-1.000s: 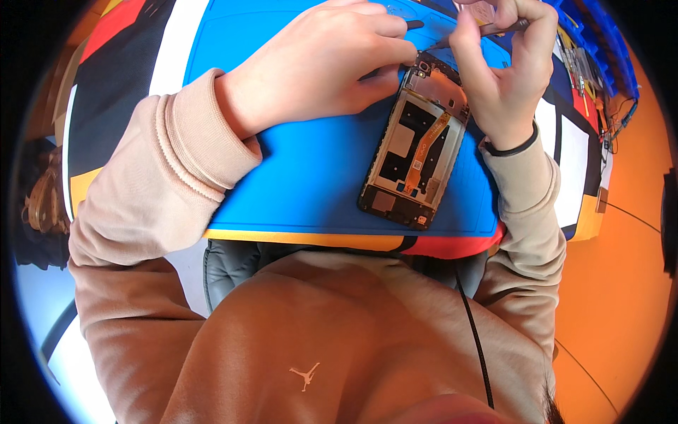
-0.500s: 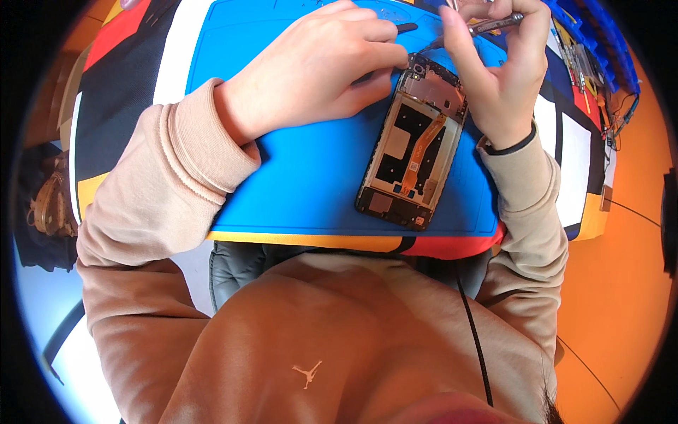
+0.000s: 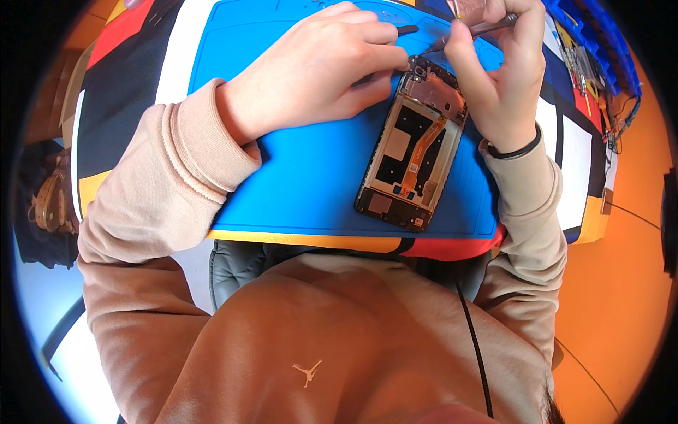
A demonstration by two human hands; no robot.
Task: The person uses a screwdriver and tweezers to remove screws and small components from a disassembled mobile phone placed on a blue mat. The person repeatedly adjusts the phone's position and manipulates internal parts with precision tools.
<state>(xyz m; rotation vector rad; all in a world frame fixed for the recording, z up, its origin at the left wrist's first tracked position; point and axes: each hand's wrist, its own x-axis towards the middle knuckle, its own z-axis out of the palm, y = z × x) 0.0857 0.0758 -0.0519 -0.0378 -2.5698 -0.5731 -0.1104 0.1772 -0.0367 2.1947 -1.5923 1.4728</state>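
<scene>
Grey tool [image 3: 492, 27] in closed right grip [image 3: 505, 78]

Two hands [image 3: 328, 67] [image 3: 505, 81]; one opened phone [image 3: 412, 148]; one blue mat [image 3: 304, 184]

A counter [image 3: 116, 134] is draped in a cloth [image 3: 575, 166] blocked in black, white, red and yellow. To the right, an orange floor [image 3: 625, 290] is crossed by thin dark lines. A black padded chair [image 3: 227, 272] is partly seen at the counter's near edge, while the lower left is washed by bright white light [image 3: 86, 357].
</scene>
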